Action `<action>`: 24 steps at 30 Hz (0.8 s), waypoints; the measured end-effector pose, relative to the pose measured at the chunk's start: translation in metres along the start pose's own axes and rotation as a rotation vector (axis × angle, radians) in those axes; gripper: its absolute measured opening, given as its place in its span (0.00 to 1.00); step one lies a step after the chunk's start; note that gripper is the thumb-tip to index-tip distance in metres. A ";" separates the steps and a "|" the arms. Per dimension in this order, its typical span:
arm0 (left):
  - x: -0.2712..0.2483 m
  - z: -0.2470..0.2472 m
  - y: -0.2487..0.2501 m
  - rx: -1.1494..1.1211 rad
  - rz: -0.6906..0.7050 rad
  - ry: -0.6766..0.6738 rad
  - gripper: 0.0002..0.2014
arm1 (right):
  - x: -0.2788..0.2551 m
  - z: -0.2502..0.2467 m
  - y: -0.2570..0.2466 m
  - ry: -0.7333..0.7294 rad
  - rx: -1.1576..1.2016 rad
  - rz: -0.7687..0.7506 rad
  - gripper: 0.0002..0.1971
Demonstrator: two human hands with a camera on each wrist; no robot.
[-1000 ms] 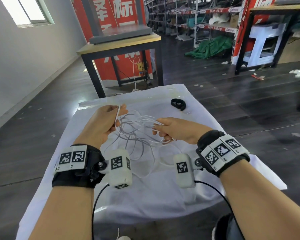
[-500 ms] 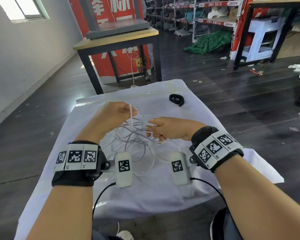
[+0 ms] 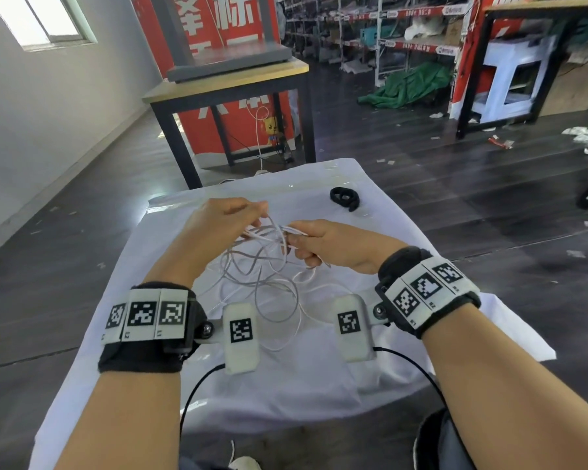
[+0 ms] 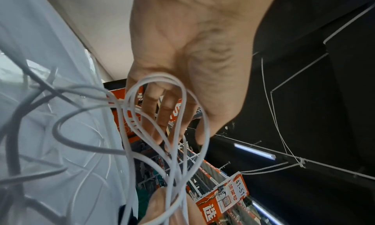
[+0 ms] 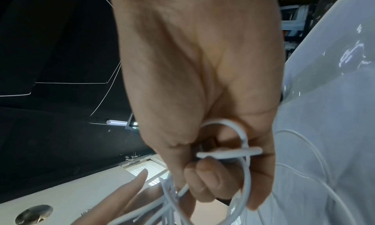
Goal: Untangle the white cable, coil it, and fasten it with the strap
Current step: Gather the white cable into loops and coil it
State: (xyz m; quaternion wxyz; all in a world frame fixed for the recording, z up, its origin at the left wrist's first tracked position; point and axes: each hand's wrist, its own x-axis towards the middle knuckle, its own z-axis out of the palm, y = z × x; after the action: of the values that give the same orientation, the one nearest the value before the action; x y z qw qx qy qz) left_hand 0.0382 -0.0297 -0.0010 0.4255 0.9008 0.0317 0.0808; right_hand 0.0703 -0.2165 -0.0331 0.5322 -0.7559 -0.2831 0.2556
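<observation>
The white cable hangs in a loose tangle between my hands, its lower loops lying on the white cloth of the table. My left hand holds strands at its fingertips. In the left wrist view, several loops of the cable lie across the fingers of that hand. My right hand grips a bunch of strands in a fist just to the right. The right wrist view shows the cable clamped under the thumb of the right hand. The black strap lies curled on the cloth beyond my right hand, untouched.
The cloth-covered table is small, with dark floor around it on all sides. A wooden table with black legs stands straight ahead beyond the far edge. Shelving and a green heap are further back on the right.
My left hand has moved right toward the right hand, so the gap between them has narrowed. The strands between them are bunched closer. The strap has not moved.
</observation>
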 end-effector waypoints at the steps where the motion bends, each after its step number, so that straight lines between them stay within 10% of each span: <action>1: 0.000 -0.001 0.000 -0.077 -0.035 0.008 0.16 | 0.000 0.001 0.001 -0.026 0.030 -0.006 0.07; 8: 0.001 -0.012 -0.008 -0.566 -0.304 -0.045 0.39 | 0.002 0.004 0.002 -0.035 0.241 -0.046 0.08; 24: 0.003 -0.009 -0.004 -0.769 -0.294 0.049 0.31 | 0.012 -0.001 0.006 0.226 0.359 -0.032 0.12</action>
State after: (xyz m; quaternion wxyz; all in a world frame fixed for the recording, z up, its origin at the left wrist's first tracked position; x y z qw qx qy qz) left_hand 0.0400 -0.0202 0.0016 0.7373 0.6597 0.1378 0.0463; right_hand 0.0801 -0.2107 -0.0397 0.6905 -0.6683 -0.1835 0.2069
